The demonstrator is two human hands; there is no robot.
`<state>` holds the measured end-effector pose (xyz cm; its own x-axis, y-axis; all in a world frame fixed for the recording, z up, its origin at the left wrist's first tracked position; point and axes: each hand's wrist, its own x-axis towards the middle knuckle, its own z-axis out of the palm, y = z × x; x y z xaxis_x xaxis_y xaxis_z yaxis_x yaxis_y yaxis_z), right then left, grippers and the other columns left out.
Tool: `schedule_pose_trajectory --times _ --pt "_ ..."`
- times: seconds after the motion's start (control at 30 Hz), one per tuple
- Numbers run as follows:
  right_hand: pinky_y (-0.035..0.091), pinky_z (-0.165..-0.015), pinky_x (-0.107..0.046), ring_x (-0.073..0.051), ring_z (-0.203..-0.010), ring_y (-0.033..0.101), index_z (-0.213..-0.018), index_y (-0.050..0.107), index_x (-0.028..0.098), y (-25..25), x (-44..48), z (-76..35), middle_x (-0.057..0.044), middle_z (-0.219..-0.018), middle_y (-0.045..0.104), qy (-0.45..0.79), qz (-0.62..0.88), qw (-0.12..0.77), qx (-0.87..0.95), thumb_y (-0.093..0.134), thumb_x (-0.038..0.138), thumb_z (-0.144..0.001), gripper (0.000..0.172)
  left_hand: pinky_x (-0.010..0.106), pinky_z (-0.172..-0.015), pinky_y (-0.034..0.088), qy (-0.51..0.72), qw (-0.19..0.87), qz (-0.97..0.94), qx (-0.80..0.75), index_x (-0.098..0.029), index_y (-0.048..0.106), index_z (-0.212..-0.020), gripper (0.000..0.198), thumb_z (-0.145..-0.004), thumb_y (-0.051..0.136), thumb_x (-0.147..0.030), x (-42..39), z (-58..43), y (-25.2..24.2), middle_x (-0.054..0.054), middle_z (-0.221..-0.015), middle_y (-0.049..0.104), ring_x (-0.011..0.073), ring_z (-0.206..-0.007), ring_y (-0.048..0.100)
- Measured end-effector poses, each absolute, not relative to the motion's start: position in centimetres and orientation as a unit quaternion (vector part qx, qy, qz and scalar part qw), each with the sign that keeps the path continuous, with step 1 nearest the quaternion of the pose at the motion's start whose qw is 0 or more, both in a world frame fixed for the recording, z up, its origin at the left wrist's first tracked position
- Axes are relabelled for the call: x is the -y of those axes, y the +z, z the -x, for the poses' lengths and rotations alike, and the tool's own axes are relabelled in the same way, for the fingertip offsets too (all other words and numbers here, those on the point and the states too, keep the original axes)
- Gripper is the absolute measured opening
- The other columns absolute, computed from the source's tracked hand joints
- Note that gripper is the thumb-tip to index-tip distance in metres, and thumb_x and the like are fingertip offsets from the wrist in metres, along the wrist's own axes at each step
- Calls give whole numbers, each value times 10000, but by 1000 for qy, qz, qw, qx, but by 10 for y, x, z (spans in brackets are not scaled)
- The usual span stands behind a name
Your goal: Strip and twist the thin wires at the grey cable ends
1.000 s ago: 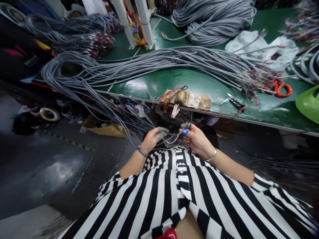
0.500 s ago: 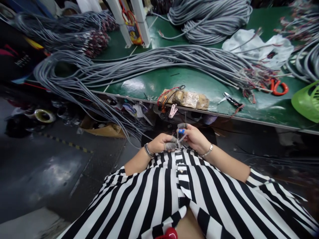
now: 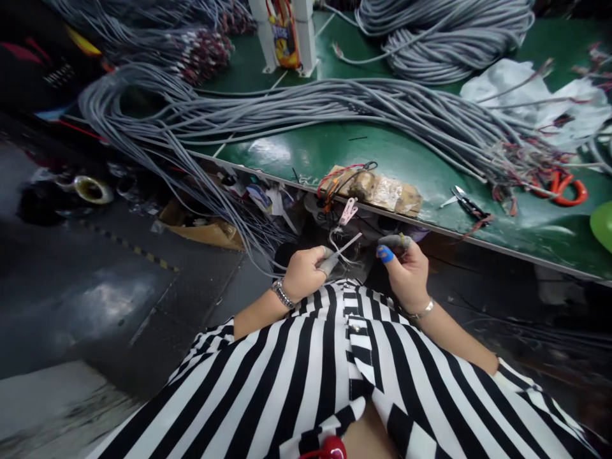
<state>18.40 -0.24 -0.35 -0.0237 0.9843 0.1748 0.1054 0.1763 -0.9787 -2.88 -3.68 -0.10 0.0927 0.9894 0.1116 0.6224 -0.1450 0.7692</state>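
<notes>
Striped shirt [image 3: 306, 382] nearest; just above it the left hand [image 3: 303, 274] pinches a thin pale wire [image 3: 348, 243] between thumb and forefinger. The wire's free end slants up and right toward the right hand [image 3: 407, 275], close but apart, fingers curled; whether that hand holds anything cannot be told. Open space lies below the green bench [image 3: 306, 156], where grey cables [image 3: 335, 108] sprawl.

Two hands [image 3: 306, 273] [image 3: 408, 274], one pinched wire strand [image 3: 348, 242], one pink clip [image 3: 349, 210].

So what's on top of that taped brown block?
Red and black wires lie on the block, at its left end; a pink clip hangs below. Its underside is hidden.
</notes>
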Motion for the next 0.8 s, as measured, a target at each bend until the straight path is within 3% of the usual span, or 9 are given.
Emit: schedule_pose_trajectory --times 0.23,0.4,0.53,0.67,0.8 --pt "429 -619 -300 -186 -681 591 -1109 609 190 22 6 -170 -72 -863 662 176 482 312 800 621 252 -735 379 255 -588 382 241 164 -759 -582 -172 643 -797 133 -718 540 -143 44 23 0 40 -677 645 164 -630 577" --pt "430 -596 -300 -217 -703 629 -1137 592 174 18 5 -159 -90 -879 693 83 480 262 833 596 265 -743 404 269 -571 368 222 125 -775 -578 -178 627 -787 166 -674 515 -130 48 24 -4 46 -675 642 174 -613 569" --pt "453 -620 -302 -220 -726 650 -1130 591 188 16 7 -156 -76 -865 707 99 469 268 836 586 224 -753 378 270 -568 368 221 123 -782 -570 -178 619 -769 161 -656 518 -126 49 24 -4 51 -681 645 176 -615 569" --pt "497 -698 -292 -191 -778 670 -1115 581 225 14 7 -155 -40 -913 716 192 453 324 808 554 196 -798 319 254 -576 383 247 139 -771 -570 -185 632 -776 134 -688 541 -144 49 26 -3 37 -664 637 157 -605 560" --pt "515 -709 -290 -182 -790 673 -1061 607 239 11 5 -160 -37 -910 715 246 393 358 810 552 198 -795 274 242 -630 425 304 218 -733 -569 -181 658 -814 122 -750 556 -159 46 30 -1 37 -719 665 148 -657 591"
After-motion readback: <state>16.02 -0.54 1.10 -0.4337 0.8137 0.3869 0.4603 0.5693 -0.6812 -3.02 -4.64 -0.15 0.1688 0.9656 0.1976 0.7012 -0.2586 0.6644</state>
